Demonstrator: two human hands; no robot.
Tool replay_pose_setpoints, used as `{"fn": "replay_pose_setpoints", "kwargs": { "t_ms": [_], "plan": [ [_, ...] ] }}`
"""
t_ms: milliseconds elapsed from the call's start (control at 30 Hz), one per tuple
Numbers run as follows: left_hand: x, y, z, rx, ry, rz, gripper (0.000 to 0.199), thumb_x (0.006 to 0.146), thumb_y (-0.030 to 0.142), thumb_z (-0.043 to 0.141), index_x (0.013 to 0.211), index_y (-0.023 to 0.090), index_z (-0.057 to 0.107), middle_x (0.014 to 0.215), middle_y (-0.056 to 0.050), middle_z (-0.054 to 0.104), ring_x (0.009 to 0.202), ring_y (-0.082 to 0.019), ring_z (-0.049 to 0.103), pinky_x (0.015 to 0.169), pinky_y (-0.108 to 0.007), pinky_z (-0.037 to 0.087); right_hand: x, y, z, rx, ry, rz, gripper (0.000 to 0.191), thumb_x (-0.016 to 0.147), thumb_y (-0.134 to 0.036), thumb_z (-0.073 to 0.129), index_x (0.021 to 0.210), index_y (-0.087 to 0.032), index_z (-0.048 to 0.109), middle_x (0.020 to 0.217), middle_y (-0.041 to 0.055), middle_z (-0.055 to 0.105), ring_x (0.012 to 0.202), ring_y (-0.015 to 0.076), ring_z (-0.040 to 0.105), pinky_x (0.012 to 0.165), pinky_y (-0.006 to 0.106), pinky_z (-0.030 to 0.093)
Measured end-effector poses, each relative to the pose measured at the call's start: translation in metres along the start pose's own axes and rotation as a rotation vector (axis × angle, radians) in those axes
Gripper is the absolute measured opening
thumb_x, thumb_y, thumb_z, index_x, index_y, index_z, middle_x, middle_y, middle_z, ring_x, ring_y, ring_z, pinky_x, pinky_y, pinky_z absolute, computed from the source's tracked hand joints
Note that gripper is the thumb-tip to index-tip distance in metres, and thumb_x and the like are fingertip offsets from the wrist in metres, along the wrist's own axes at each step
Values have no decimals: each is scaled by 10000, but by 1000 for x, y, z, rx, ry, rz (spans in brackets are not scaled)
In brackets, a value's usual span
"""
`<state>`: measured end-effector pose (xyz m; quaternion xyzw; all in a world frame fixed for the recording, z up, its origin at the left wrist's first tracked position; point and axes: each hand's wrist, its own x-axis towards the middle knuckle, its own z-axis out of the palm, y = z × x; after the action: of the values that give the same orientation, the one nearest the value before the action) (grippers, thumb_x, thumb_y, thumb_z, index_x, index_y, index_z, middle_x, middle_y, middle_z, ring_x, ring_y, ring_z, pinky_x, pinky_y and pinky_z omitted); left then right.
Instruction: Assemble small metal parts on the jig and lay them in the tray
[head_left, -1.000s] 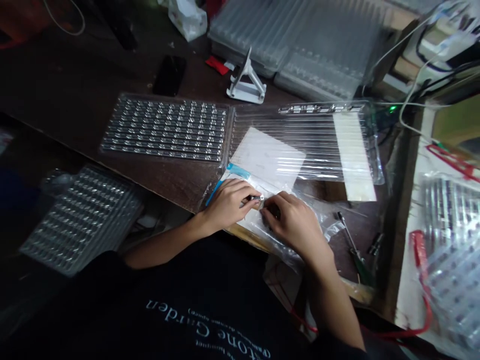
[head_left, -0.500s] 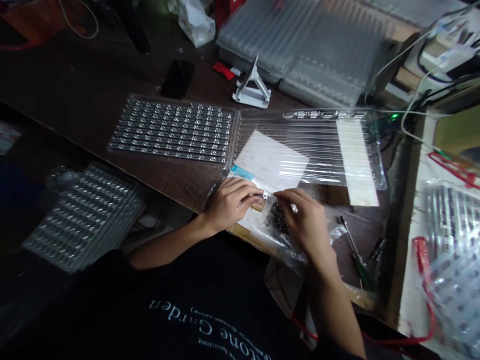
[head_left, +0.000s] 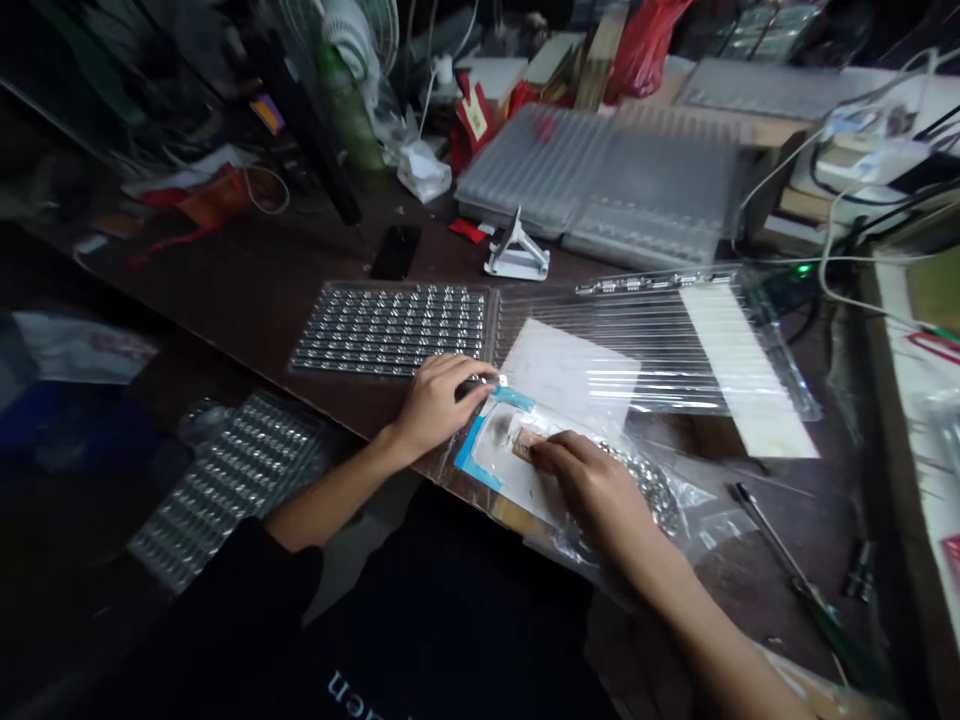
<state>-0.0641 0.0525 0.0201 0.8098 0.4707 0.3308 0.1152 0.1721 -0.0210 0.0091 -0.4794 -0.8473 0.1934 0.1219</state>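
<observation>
Pinched narrow, my left grip (head_left: 441,402) holds a small metal part (head_left: 502,381) near the front edge of the desk (head_left: 349,398), its pale end jutting out, presumably to leave that end exposed. My right grip (head_left: 600,485) touches a brown block (head_left: 523,442); whether it holds this, I cannot tell. Loose metal pieces (head_left: 654,485) lie beside it, seemingly for easy reach.

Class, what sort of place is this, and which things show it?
Probably a small assembly workshop: there are neat rows of small metal parts, a heap of loose pieces beside the right hand, and a green-handled tool.
</observation>
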Motion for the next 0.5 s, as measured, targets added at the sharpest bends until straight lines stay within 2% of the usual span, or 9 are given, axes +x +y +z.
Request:
{"fn": "replay_pose_setpoints", "kwargs": {
  "t_ms": [133, 267, 400, 500],
  "plan": [
    [59, -48, -15, 114, 8, -55, 103, 902, 206, 653, 983, 196, 716, 1025, -40, 762, 967, -202, 685, 909, -348, 489, 1, -5, 1, -157, -17, -48, 390, 872, 35, 447, 1087, -175, 696, 988, 93, 694, 870, 237, 649, 717, 315, 502],
    [111, -85, -9, 206, -80, -163, 147, 881, 242, 665, 1003, 199, 735, 1008, -47, 769, 934, -210, 699, 889, -340, 501, 2, -9, -2, -106, -36, -22, 424, 880, 14, 459, 1185, -191, 671, 1010, 91, 694, 888, 223, 658, 731, 307, 511],
    [134, -99, 9, 352, -232, -181, 170, 875, 296, 660, 990, 219, 760, 1017, -55, 768, 955, -231, 692, 923, -363, 498, -4, -1, -13, 25, 61, -11, 470, 906, -27, 427, 1274, -237, 631, 1161, 97, 691, 963, 207, 669, 797, 314, 527],
    [139, -102, 14, 403, -269, -179, 156, 863, 281, 656, 942, 220, 776, 1069, -61, 755, 1014, -248, 677, 957, -370, 487, -15, 13, -28, 50, 83, 21, 390, 908, -62, 446, 1179, -216, 680, 1094, 97, 714, 929, 214, 677, 791, 323, 524]
  ]
}}
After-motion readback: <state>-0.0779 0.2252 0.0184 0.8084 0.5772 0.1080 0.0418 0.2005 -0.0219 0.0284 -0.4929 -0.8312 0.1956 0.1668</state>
